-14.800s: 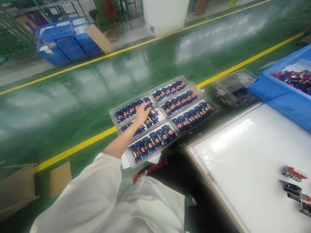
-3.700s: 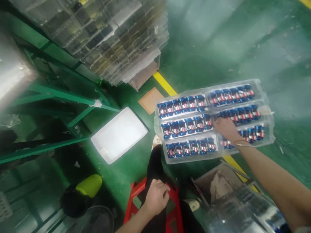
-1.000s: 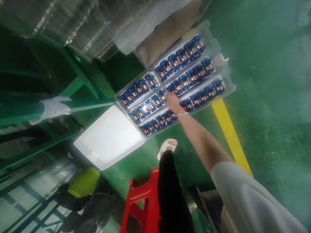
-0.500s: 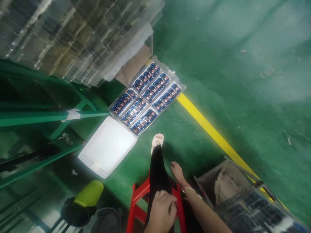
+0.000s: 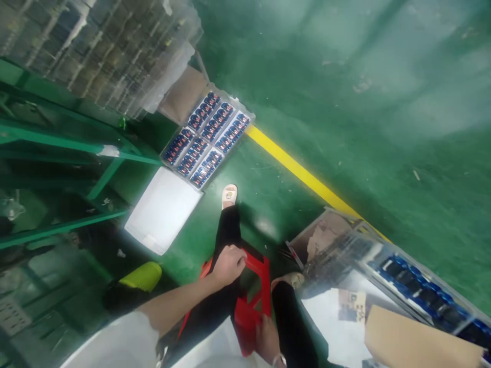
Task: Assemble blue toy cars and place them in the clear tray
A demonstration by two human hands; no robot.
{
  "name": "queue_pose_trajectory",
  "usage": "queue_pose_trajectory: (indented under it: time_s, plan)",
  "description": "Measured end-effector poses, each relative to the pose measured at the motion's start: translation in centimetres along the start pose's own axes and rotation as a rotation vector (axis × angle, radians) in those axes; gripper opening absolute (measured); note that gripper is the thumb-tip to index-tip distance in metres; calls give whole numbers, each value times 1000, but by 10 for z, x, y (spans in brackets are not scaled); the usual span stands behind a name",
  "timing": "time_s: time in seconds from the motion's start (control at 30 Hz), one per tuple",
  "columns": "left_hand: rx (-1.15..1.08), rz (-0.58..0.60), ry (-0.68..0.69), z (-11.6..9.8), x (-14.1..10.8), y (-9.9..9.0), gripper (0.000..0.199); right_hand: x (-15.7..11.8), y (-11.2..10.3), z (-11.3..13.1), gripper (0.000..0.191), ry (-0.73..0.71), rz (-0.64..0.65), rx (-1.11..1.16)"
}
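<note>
My left hand (image 5: 230, 265) is closed in a loose fist above my black-trousered leg; I see nothing in it. Below and beside it is a red plastic stool (image 5: 265, 278), between my legs. Low in the view, my right hand (image 5: 268, 338) is closed at the stool's red edge, its fingertips partly hidden and a bracelet at the wrist. Ahead on the floor lies a clear tray (image 5: 201, 137) with rows of small blue and copper-coloured parts in compartments. A white lid or sheet-like panel (image 5: 164, 210) adjoins its near end.
Stacked clear trays (image 5: 115, 56) and a green metal rack (image 5: 42, 137) stand at left, near a yellow-green object (image 5: 141, 276). At right are a tray of blue parts (image 5: 418, 286), a cardboard piece (image 5: 418, 335) and papers. A yellow line (image 5: 303, 171) crosses the green floor (image 5: 345, 112).
The view has shifted, bringing the right-hand trays and cardboard further in. My left hand has moved up and left; my right hand has dropped down to the stool.
</note>
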State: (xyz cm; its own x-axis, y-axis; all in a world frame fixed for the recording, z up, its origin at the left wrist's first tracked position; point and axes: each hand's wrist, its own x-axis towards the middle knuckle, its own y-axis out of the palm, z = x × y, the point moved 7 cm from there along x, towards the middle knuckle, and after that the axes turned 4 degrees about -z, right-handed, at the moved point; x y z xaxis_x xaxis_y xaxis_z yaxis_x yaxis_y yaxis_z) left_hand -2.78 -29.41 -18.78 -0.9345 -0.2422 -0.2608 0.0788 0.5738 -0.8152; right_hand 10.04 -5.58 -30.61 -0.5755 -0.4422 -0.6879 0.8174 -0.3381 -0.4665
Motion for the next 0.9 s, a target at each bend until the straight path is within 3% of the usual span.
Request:
queue_pose_trajectory:
  time_s: [0.1, 0.23, 0.43, 0.63, 0.77, 0.9]
  plan:
    - [65, 46, 66, -17, 1, 27, 22, -11, 27, -26, 21, 56, -159, -22]
    - [177, 88, 154, -39, 0, 61, 20, -18, 51, -43, 32, 49, -361, 9]
    - [376, 101, 302, -60, -6, 97, 19, -23, 64, -48, 32, 29, -661, 128]
    - [551, 109, 464, -71, -21, 115, 16, -16, 69, -53, 34, 11, -905, 313]
    - [626, 119, 523, -73, -58, 124, 27, -17, 62, -68, 29, -39, -1043, 469]
    - [629, 133, 591, -76, -129, 147, 23, -33, 49, -88, 30, -44, -1236, 632]
